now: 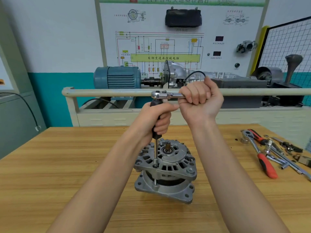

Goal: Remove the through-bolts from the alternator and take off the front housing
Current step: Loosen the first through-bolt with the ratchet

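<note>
Directly below my left hand (155, 119) the alternator (165, 169) stands on the wooden tabletop (58, 174), shaft end up, with its front housing (170, 158) on top. A through-bolt (155, 181) shows as a thin rod in the gap under the housing's near-left edge. My left hand is curled tight around the black handle of the driver extension (156, 151), whose steel shank runs straight down from the hand to a small socket seated on the housing rim, right above that bolt. Just above and to the right of the left hand, my right hand (201, 98) is clamped in a fist around the handle of the ratchet (159, 95); the ratchet's chrome head sits on top of the black handle, just left of the fist. Well to the right of both hands, a red-handled ratchet (262, 157) and other loose tools lie on the tabletop. Beyond the hands runs a pale rail (109, 91), then a blue motor (117, 78) and a wiring-diagram board (168, 47).
</note>
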`<state>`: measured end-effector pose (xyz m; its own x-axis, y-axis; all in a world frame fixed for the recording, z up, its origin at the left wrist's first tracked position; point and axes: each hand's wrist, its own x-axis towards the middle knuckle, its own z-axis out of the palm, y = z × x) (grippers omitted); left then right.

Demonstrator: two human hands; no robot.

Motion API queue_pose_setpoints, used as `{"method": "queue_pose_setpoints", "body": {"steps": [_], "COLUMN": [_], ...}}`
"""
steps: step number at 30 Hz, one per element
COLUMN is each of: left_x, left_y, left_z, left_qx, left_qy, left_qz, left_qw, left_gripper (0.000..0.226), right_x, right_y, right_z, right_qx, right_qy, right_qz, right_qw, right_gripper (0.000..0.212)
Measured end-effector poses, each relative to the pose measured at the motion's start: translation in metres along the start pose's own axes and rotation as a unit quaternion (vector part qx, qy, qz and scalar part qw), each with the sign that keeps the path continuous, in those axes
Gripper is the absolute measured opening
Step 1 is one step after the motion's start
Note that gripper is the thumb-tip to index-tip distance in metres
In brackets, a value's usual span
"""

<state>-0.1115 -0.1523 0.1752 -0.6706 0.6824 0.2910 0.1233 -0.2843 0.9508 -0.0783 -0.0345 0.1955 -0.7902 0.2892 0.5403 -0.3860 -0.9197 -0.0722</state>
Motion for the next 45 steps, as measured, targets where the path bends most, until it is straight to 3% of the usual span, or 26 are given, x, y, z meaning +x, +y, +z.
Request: {"method": "queue_pose_setpoints", "body": {"steps": [5, 10, 12, 15, 18, 21, 25, 28, 30, 33, 36, 39, 45], "left_x": [0.003, 0.004, 0.004, 0.003, -0.001, -0.003, 0.001, 0.005, 0.006, 0.008, 0.007, 0.004, -0.001], "left_y": [-0.004, -0.006, -0.008, -0.008, -0.006, -0.002, 0.003, -0.001, -0.003, -0.005, -0.007, -0.010, -0.004], "left_z": [0.004, 0.011, 0.011, 0.007, -0.001, -0.010, -0.012, -0.007, -0.002, 0.005, 0.010, 0.002, -0.019], "left_qx": [-0.003, 0.014, 0.027, 0.043, 0.061, 0.042, 0.008, 0.002, 0.009, 0.015, 0.026, 0.038, 0.016], "left_qy": [0.090, 0.195, 0.217, 0.193, 0.113, 0.024, -0.059, 0.002, 0.058, 0.138, 0.185, 0.168, -0.035], "left_qz": [0.004, 0.023, 0.030, 0.031, 0.037, 0.026, -0.012, -0.033, -0.020, -0.002, 0.016, 0.040, 0.053], "left_qw": [0.996, 0.980, 0.975, 0.980, 0.991, 0.998, 0.998, 0.999, 0.998, 0.990, 0.982, 0.984, 0.998], "left_gripper": [0.058, 0.043, 0.038, 0.040, 0.041, 0.040, 0.048, 0.055, 0.054, 0.050, 0.041, 0.042, 0.039], "right_x": [-0.022, -0.045, -0.046, -0.038, -0.025, -0.009, 0.003, -0.007, -0.017, -0.032, -0.040, -0.037, -0.012], "right_y": [0.010, 0.041, 0.045, 0.031, 0.013, 0.003, 0.001, 0.002, 0.007, 0.024, 0.036, 0.031, 0.005], "right_z": [0.013, 0.019, 0.020, 0.022, 0.016, 0.007, 0.000, 0.004, 0.008, 0.017, 0.020, 0.020, 0.013], "right_qx": [-0.175, -0.376, -0.392, -0.319, -0.209, -0.081, 0.012, -0.044, -0.148, -0.304, -0.363, -0.331, -0.134], "right_qy": [-0.080, -0.172, -0.180, -0.160, -0.095, -0.021, 0.018, -0.014, -0.062, -0.134, -0.162, -0.159, -0.059], "right_qz": [-0.108, -0.285, -0.299, -0.227, -0.125, -0.040, 0.002, -0.038, -0.093, -0.202, -0.266, -0.226, -0.043], "right_qw": [0.975, 0.865, 0.851, 0.906, 0.965, 0.996, 1.000, 0.998, 0.983, 0.921, 0.878, 0.902, 0.988], "right_gripper": [0.053, 0.045, 0.042, 0.049, 0.054, 0.050, 0.048, 0.050, 0.053, 0.050, 0.045, 0.048, 0.050]}}
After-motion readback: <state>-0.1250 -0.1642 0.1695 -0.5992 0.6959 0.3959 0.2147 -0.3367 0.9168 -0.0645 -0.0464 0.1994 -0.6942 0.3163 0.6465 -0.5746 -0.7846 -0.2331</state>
